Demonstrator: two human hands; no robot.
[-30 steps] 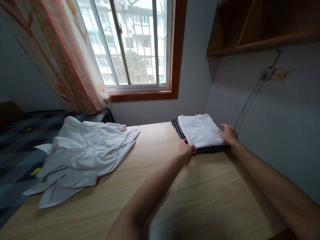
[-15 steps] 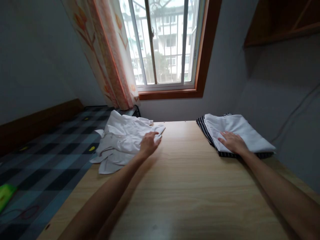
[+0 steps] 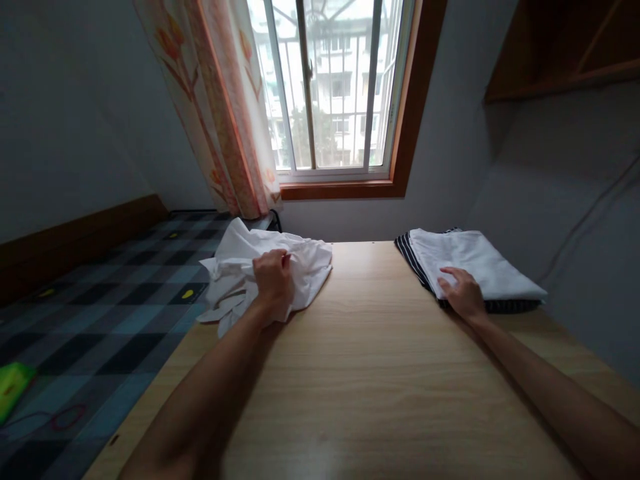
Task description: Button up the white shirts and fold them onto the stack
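Observation:
A crumpled white shirt lies in loose folds at the table's far left corner. My left hand is closed on the cloth near its middle, with the fabric bunched around the fingers. On the right sits a folded white garment on top of a folded black-and-white striped garment. My right hand rests at the near left edge of this stack, its fingers apart and slightly curled, holding nothing.
The light wooden table spans the front. To its left is a bed with a checked sheet, bearing a bright green object and a thin red cord. Behind are a floral curtain and a window; a wooden shelf hangs upper right.
My left hand moved left and closed on the white shirt, whose cloth is now gathered differently. My right hand drew slightly back towards the stack's near edge, its fingers more curled.

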